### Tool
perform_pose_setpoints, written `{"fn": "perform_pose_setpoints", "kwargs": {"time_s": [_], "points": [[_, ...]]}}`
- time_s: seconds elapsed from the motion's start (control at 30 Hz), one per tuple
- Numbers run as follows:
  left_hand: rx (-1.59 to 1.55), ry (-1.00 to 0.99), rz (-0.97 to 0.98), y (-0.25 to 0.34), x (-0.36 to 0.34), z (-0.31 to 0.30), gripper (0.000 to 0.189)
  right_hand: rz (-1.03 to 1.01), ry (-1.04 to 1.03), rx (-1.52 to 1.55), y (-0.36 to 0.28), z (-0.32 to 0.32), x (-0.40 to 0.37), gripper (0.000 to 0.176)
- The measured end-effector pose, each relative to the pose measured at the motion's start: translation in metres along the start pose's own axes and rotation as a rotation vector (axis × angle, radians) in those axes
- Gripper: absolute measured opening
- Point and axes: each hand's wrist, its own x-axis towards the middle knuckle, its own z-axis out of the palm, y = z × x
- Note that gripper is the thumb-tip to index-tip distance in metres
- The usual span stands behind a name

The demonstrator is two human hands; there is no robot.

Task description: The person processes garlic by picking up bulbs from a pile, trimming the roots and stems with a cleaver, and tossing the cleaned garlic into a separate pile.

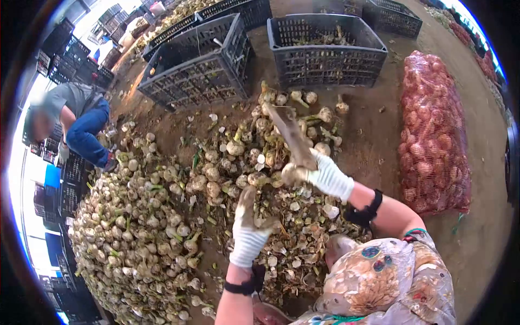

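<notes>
My left hand (250, 225), in a white striped glove with brown, dirty fingers, hovers over loose garlic. Its fingers point upward and stand apart from the thumb, with nothing visible between them. My right hand (318, 166), gloved the same way, reaches out over garlic bulbs (236, 147) on the ground. Its soiled fingers are stretched toward the far bulbs, the thumb spread to the left. I make out no bulb gripped in it. Beneath both hands lie dry skins and stem trimmings (295, 244).
A large garlic heap (141, 238) fills the left. Black crates stand ahead, one at left (197, 70) and one holding scraps (327, 57). A full red mesh sack (435, 135) lies at right. Another person (81, 119) bends at far left.
</notes>
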Motion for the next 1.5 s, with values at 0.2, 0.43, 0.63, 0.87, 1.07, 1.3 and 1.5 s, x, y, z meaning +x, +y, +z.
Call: {"fn": "perform_pose_setpoints", "kwargs": {"time_s": [0.2, 0.43, 0.63, 0.87, 1.07, 1.3, 1.5], "points": [[-0.399, -0.217, -0.222, 0.011, -0.009, 0.015, 0.078, -0.053, 0.004, -0.536, -0.036, 0.029, -0.055, 0.029], [-0.989, -0.135, -0.635, -0.002, -0.055, -0.005, 0.057, -0.498, -0.339, -1.274, -0.036, 0.039, -0.066, 0.01], [-1.771, -0.338, -0.647, -0.002, -0.042, 0.009, 0.059, -0.462, -0.418, -1.366, -0.027, 0.039, -0.062, 0.01], [-1.073, -0.084, -0.502, -0.011, -0.07, 0.009, 0.039, -0.437, -0.332, -1.306, -0.012, 0.034, -0.065, 0.01], [-0.507, 0.039, -0.393, -0.057, -0.033, 0.022, 0.031, -0.192, 0.174, -1.318, 0.057, -0.049, -0.059, 0.016], [-1.02, 0.41, -0.868, 0.013, -0.019, 0.014, 0.044, -0.488, -0.217, -1.136, 0.035, 0.034, -0.083, 0.007], [-1.301, 0.295, -0.779, -0.045, -0.042, 0.019, 0.068, -0.494, -0.293, -1.249, 0.038, 0.045, -0.057, 0.008]]}}
